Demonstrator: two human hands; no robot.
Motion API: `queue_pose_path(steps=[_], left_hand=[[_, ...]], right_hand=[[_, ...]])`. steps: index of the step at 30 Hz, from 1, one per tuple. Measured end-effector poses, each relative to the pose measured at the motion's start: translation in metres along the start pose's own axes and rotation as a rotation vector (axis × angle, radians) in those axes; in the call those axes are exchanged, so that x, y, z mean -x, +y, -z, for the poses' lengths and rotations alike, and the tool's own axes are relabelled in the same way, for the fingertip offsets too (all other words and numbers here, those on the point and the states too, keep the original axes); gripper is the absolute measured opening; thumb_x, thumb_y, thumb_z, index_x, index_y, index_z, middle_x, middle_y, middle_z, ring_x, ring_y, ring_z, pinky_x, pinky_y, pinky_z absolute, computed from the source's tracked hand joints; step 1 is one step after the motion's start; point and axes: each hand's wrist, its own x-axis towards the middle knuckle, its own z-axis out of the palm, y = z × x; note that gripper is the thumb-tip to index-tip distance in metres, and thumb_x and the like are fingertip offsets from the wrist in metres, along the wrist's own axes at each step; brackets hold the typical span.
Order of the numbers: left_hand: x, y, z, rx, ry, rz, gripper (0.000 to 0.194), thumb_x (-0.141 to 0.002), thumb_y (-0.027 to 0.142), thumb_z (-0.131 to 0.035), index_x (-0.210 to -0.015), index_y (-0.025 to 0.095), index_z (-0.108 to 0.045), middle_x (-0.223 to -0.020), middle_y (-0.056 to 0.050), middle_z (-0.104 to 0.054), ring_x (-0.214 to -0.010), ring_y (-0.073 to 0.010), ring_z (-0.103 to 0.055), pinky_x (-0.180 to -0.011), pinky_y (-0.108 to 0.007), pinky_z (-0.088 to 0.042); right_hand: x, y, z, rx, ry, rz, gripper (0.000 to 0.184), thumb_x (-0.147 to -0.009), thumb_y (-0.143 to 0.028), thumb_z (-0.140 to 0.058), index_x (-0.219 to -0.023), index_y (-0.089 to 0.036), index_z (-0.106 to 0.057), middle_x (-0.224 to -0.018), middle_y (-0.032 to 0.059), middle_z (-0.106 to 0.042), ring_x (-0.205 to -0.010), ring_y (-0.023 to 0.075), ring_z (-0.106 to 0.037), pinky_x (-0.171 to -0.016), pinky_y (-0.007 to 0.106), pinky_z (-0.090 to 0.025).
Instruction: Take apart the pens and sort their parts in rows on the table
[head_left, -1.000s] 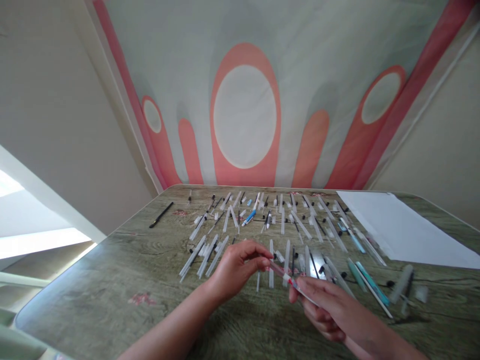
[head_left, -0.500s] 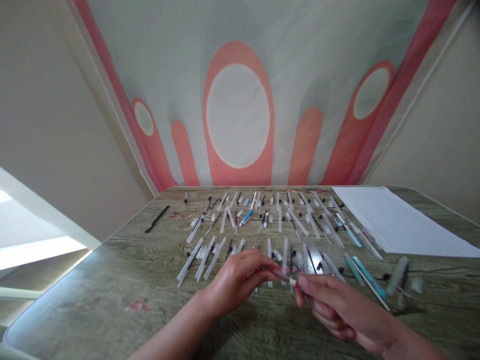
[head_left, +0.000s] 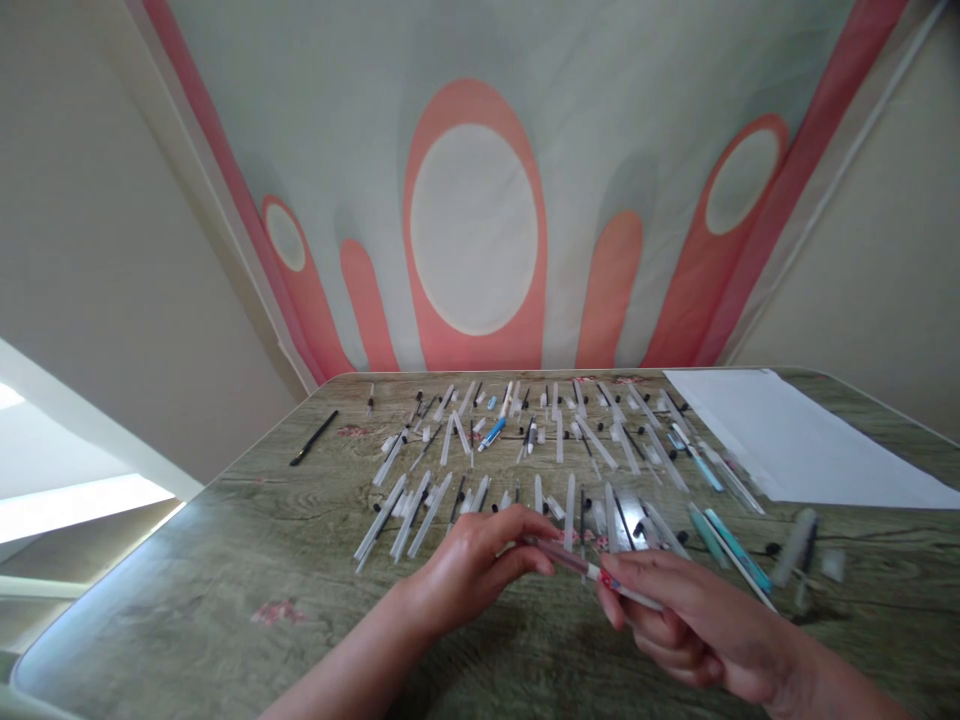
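Observation:
A pen (head_left: 589,570) with a clear reddish section at one end, a white body and a small red and blue pattern is held between my hands, above the near part of the table. My left hand (head_left: 487,550) pinches its reddish end with thumb and fingertips. Around the white part, my right hand (head_left: 682,620) closes, thumb on top and fingers curled beneath. The pen slants slightly down to the right. Beyond my hands lie several clear pen barrels (head_left: 431,515), dark refills and small black and clear pieces in rows.
A blue pen (head_left: 493,434) lies among the rows. Turquoise pens (head_left: 739,550) rest on the right, near a white paper sheet (head_left: 810,440). A black pen-like stick (head_left: 313,438) lies on the left of the wood-patterned table (head_left: 180,560). A patterned wall stands behind.
More of the pen's white part now shows at my right hand, whose thumb has shifted along it. My left hand stays nearly in place, its pinch slightly looser.

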Motion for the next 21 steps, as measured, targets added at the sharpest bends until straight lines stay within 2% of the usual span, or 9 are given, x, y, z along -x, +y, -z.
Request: queue_pose_path(steps=[5,9,14,21], left_hand=[[0.003,0.001,0.001,-0.094,-0.008,0.001,0.02,-0.09,0.029,-0.044,-0.104,0.021,-0.056,-0.087,-0.001,-0.067,-0.075,-0.0107,-0.06,-0.068,-0.018,-0.039],[0.003,-0.002,0.0,-0.289,-0.01,-0.127,0.019,-0.091,0.028,-0.042,-0.103,0.019,-0.053,-0.082,-0.004,-0.062,-0.073,-0.0129,-0.056,-0.069,-0.022,-0.037],[0.001,-0.006,-0.002,-0.439,0.019,-0.277,0.019,-0.093,0.028,-0.036,-0.09,0.015,-0.05,-0.075,-0.004,-0.055,-0.065,-0.0132,-0.048,-0.064,-0.024,-0.035],[0.001,-0.009,-0.003,-0.547,0.02,-0.291,0.018,-0.092,0.026,-0.036,-0.078,0.017,-0.045,-0.07,-0.003,-0.051,-0.064,-0.0137,-0.043,-0.062,-0.025,-0.032]], right_hand=[[0.001,0.0,0.002,-0.036,-0.009,-0.035,0.036,-0.088,-0.047,-0.045,-0.075,-0.016,-0.058,-0.038,-0.0133,-0.019,-0.03,0.0017,-0.007,-0.029,0.014,-0.008],[0.001,-0.001,0.001,-0.068,-0.038,-0.044,0.038,-0.089,-0.047,-0.043,-0.074,-0.015,-0.059,-0.036,-0.0131,-0.018,-0.029,0.0018,-0.007,-0.027,0.013,-0.007],[-0.001,0.001,0.0,-0.058,-0.068,-0.058,0.039,-0.088,-0.05,-0.046,-0.074,-0.015,-0.058,-0.035,-0.0134,-0.02,-0.029,0.0014,-0.009,-0.026,0.012,-0.009],[-0.003,0.005,0.001,-0.089,-0.085,-0.063,0.037,-0.089,-0.047,-0.044,-0.071,-0.017,-0.054,-0.036,-0.0129,-0.021,-0.029,0.0019,-0.008,-0.026,0.012,-0.008]])
